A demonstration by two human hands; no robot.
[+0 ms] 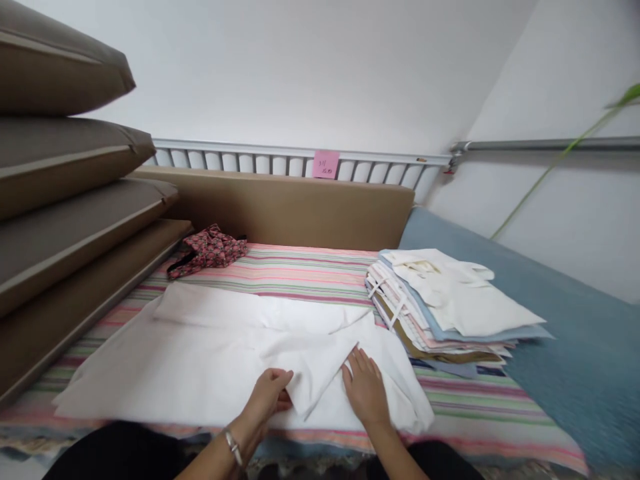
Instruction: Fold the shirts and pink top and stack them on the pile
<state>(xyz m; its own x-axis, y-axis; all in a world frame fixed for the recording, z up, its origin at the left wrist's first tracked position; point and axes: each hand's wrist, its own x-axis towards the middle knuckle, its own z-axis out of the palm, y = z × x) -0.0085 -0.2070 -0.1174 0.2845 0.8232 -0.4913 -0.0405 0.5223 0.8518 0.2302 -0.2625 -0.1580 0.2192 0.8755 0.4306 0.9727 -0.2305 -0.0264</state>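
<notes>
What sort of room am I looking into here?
Most likely a room in a home, perhaps a living room or bedroom. There is a radiator at the back, a stack of thick cushions on the left, and a pile of clothes on a striped cover.

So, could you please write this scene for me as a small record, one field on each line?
Left hand: appears to pinch a fold of the white cloth; bracelet at the wrist
Right hand: laid on the white cloth, fingers extended
White cloth: spread over the striped cover, partly folded
Right side: fabric stack, white piece on top
Far left: crumpled patterned cloth near brown cushions
Back: radiator with pink note
</notes>
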